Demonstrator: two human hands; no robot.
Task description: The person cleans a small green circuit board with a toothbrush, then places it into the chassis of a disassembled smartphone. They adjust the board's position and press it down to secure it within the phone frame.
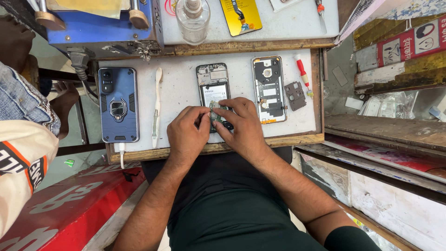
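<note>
**Both hands on the opened phone**

Here, going from the left: a person in a denim and cream sleeve (23,139) stands at the left edge, apart from me. On the white work board (186,79), the leftmost thing is a blue phone in a ring-stand case (119,104), lying face down with a white cable at its near end. Just right of it lies a slim white pry tool (156,109), set lengthwise.

Then comes my left hand (187,135), fingers curled, thumb and forefinger pinched on a small part at the near end of the opened phone (213,95). That phone lies in the middle of the board, back cover off, battery showing. My right hand (241,128) meets it from the right, fingertips pressed down on the same spot, touching the left hand's fingers; what exactly sits beneath them I cannot tell.

Right of my hands lies the removed back frame (269,89), then a small dark cover plate (295,95), and furthest right a red-handled screwdriver (304,74). On the far shelf stands a clear bottle (193,21)
</note>
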